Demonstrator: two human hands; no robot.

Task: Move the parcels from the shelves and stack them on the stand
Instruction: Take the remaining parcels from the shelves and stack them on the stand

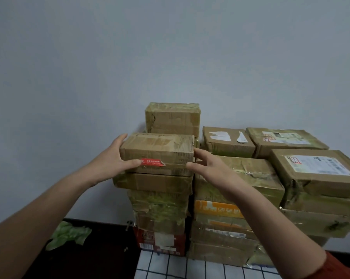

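Note:
A brown cardboard parcel with a red sticker (160, 150) lies on top of the left stack of parcels (158, 206). My left hand (111, 160) grips its left end, thumb across the front face and fingers up the side. My right hand (208, 168) is at the parcel's right end with fingers spread and straight, at or just off the corner. The stacks stand on a stand covered by a white cloth with a dark grid (170, 266).
Another taped parcel (173, 117) sits higher, right behind the held one. More stacks with labelled parcels (315, 168) fill the right side. A plain grey wall (170, 47) is behind. Crumpled green material (69, 234) lies on the dark floor at the left.

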